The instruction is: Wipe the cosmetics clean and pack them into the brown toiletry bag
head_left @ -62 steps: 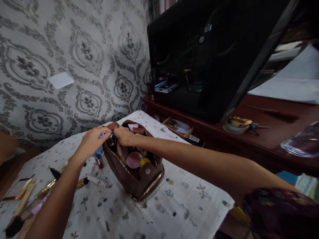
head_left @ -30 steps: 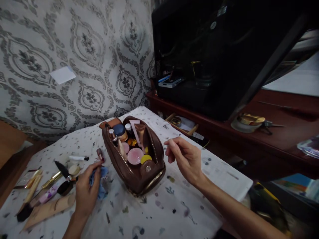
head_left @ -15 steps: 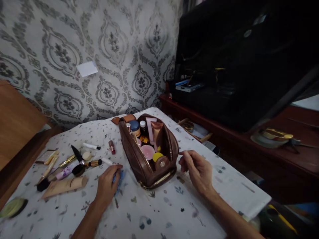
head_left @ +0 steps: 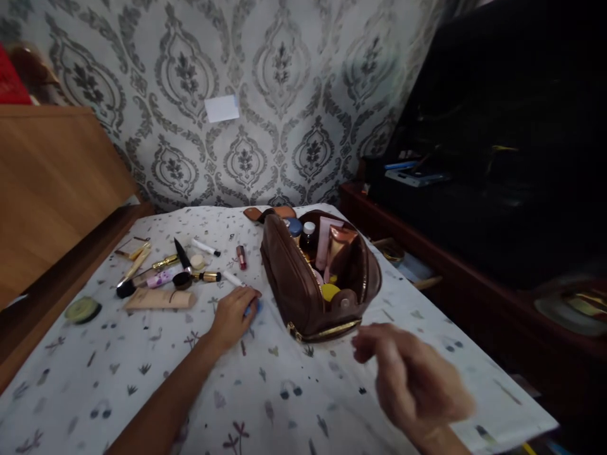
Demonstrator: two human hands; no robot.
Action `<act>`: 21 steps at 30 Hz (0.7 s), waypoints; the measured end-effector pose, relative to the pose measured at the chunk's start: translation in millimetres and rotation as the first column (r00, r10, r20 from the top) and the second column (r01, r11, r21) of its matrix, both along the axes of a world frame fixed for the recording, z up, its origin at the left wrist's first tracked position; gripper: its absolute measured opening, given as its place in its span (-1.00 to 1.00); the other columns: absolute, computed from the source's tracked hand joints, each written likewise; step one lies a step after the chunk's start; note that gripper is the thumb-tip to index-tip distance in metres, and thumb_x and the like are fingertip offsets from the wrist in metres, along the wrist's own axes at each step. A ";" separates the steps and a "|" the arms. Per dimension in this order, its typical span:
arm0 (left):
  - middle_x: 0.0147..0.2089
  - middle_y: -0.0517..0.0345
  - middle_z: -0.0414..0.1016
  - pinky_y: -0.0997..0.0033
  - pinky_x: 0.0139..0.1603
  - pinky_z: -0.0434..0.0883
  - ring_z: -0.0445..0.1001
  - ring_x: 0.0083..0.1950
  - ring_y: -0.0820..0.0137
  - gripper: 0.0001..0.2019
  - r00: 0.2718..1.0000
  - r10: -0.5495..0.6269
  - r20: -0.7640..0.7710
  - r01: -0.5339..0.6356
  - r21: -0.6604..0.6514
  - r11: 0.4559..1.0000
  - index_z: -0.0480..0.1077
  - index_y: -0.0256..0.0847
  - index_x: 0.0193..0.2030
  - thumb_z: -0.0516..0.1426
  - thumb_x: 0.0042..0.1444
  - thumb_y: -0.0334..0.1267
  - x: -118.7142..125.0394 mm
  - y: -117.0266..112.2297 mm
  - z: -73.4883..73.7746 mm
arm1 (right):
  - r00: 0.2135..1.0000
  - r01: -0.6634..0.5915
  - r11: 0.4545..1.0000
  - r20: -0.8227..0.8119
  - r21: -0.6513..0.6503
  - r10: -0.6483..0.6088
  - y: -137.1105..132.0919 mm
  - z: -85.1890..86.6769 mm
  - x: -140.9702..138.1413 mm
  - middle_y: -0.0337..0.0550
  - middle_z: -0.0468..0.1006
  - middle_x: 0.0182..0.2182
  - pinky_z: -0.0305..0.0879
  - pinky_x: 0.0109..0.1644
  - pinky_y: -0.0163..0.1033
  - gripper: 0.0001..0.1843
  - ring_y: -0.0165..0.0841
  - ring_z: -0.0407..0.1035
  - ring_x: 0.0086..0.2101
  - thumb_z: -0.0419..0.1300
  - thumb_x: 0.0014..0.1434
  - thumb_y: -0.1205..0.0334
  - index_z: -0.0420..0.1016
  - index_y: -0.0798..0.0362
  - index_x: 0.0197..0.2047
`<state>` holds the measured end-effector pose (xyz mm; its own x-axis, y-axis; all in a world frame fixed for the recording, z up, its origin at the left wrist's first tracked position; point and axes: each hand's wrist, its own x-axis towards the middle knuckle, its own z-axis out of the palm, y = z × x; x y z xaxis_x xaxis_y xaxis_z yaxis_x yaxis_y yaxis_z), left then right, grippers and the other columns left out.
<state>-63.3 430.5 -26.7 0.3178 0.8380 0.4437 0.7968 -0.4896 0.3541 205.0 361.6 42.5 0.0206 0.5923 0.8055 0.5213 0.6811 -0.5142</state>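
An open brown cosmetic pouch [head_left: 303, 291] stands on the patterned cloth [head_left: 265, 398], filled with tubes, jars and small bottles. My left hand [head_left: 233, 317] lies on the cloth just left of the pouch, fingers curled over a small blue thing [head_left: 250, 309]. My right hand [head_left: 410, 379] hovers near the front right of the pouch, blurred by motion, its fingers loosely bent and nothing visible in them.
Loose cosmetics lie left of the pouch: a beige tube [head_left: 160, 299], brushes, a white pencil [head_left: 205, 247], a small lip bottle [head_left: 241, 256], a round green compact [head_left: 82, 310]. A wooden headboard [head_left: 52, 183] is at left. A dark wooden shelf [head_left: 455, 265] with a black screen stands at right.
The view has swung left. My right hand drew back from the pouch's side toward me. My left hand stays on the blue thing beside the pouch.
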 end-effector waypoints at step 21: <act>-0.06 -0.06 0.44 0.11 0.00 0.43 0.41 0.03 0.12 -0.73 0.951 0.309 0.001 -0.309 0.016 0.951 0.39 -0.24 -0.01 0.01 0.18 -0.40 -19.2 3.6 2.1 | 0.869 -0.496 0.746 -0.251 -0.445 0.427 59.0 -67.6 -136.2 -0.25 0.41 -0.43 0.29 -0.30 -0.34 -0.81 -0.39 0.37 -0.37 -0.01 0.35 0.23 0.42 0.04 -0.15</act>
<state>-82.5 434.1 -24.6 0.0447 0.8884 0.4569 0.9107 -0.2243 0.3469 68.8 420.6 -25.1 -0.2774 0.8622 0.4240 0.1164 0.4682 -0.8759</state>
